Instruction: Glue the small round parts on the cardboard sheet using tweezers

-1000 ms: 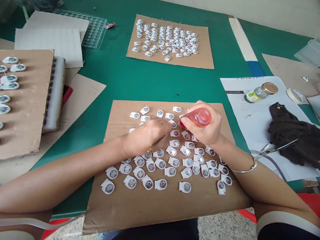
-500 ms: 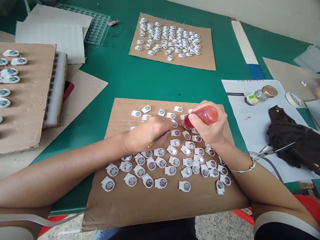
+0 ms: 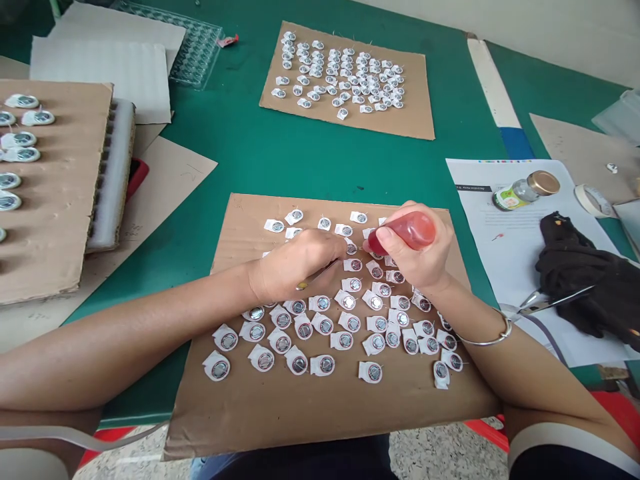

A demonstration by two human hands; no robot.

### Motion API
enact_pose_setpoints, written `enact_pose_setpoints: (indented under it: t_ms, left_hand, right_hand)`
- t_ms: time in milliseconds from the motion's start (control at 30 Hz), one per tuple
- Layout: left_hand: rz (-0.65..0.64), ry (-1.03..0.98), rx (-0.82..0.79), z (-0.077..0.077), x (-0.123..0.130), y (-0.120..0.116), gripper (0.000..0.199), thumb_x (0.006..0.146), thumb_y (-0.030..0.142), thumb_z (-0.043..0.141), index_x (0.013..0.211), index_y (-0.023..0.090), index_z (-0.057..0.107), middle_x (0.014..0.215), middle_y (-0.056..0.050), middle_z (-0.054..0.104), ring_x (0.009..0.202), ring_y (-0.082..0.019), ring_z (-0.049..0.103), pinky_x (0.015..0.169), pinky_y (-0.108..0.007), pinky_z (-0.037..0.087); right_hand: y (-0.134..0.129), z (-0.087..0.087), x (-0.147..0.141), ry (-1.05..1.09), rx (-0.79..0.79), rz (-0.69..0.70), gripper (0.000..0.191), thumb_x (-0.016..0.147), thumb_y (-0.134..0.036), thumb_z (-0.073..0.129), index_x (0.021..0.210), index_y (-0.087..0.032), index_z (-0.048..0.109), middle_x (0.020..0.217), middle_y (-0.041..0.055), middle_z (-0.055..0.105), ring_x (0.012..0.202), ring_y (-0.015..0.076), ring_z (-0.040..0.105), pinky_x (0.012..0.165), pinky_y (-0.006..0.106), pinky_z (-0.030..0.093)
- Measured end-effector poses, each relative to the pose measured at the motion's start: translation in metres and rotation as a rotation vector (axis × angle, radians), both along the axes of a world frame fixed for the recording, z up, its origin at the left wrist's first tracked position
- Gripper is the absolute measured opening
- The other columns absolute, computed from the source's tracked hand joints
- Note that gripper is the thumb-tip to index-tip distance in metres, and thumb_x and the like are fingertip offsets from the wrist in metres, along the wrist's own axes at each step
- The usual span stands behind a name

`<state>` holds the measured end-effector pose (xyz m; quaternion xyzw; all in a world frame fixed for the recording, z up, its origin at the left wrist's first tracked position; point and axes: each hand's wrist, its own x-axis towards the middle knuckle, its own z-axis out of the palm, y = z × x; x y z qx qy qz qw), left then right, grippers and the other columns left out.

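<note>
Clearly, we see both hands brought close together over a brown cardboard sheet [image 3: 300, 413] on the green counter [image 3: 240, 153]. The right hand [image 3: 427, 270] wraps its fingers around a red, translucent, soft-looking bottle [image 3: 413, 230], which is tilted so that its narrow end points down and to the left. We think this angle lets a small place be reached without the palm covering it; the tip itself we cannot see well. The left hand [image 3: 300, 257] has its fingers pressed together, and it seems to pinch a slim metal tool with a yellowish end [image 3: 301, 285]; its fingertips are just beside one small white round piece with a silvery centre [image 3: 351, 249]. Perhaps this grip serves to keep such a light piece steady, but whether we touch it, we cannot tell.

Many similar white pieces [image 3: 371, 372] lie flat around, silvery faces up, mostly in loose rows, probably so that each face is easy to reach. The far cardboard sheet [image 3: 420, 120] carries more of them, well apart from our hands. At the right, a shiny metal tool [image 3: 563, 300] rests against a black cloth [image 3: 590, 280].
</note>
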<state>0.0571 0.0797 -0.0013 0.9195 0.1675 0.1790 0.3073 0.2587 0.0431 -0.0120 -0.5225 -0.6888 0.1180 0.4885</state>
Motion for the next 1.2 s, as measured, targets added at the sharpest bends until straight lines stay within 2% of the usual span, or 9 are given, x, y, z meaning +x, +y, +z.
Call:
enact_pose_setpoints:
  t_ms: [233, 667, 900, 1200]
  left_hand:
    - [0.018, -0.027, -0.080, 0.0013, -0.0016, 0.0040, 0.014, 0.078, 0.005, 0.043, 0.078, 0.011, 0.057, 0.068, -0.005, 0.062, 0.059, -0.011, 0.055, 0.055, -0.026, 0.042]
    - [0.048, -0.028, -0.115, -0.0039, -0.0035, 0.0053, 0.015, 0.078, 0.004, 0.045, 0.080, 0.010, 0.058, 0.069, -0.004, 0.063, 0.059, -0.010, 0.056, 0.054, -0.024, 0.043]
    - [0.081, -0.026, -0.155, -0.0050, -0.0034, 0.0077, 0.012, 0.077, 0.006, 0.048, 0.078, 0.011, 0.059, 0.061, 0.000, 0.059, 0.049, -0.007, 0.048, 0.046, -0.022, 0.036]
    - [0.092, -0.027, -0.195, -0.0040, -0.0039, 0.0073, 0.013, 0.075, 0.005, 0.049, 0.079, 0.011, 0.060, 0.063, -0.001, 0.060, 0.051, -0.007, 0.047, 0.047, -0.023, 0.035]
  right_hand:
    - [-0.0026, -0.0018, -0.0012, -0.010, -0.001, 0.032, 0.018, 0.074, -0.033, 0.064, 0.075, -0.020, 0.053, 0.074, 0.0015, 0.059, 0.068, 0.0148, 0.056, 0.061, 0.034, 0.047]
    - [-0.0027, -0.0001, -0.0031, 0.018, 0.013, 0.067, 0.014, 0.073, -0.027, 0.065, 0.076, -0.020, 0.054, 0.072, 0.0008, 0.058, 0.064, 0.0134, 0.054, 0.059, 0.032, 0.046]
    - [-0.0030, -0.0017, -0.0040, 0.076, 0.014, 0.105, 0.014, 0.070, -0.020, 0.067, 0.078, -0.019, 0.055, 0.072, 0.0006, 0.058, 0.065, 0.0126, 0.054, 0.059, 0.031, 0.046]
    - [-0.0019, -0.0029, -0.0026, 0.080, 0.035, 0.106, 0.014, 0.071, -0.024, 0.068, 0.077, -0.019, 0.056, 0.071, 0.0009, 0.058, 0.065, 0.0127, 0.055, 0.058, 0.030, 0.046]
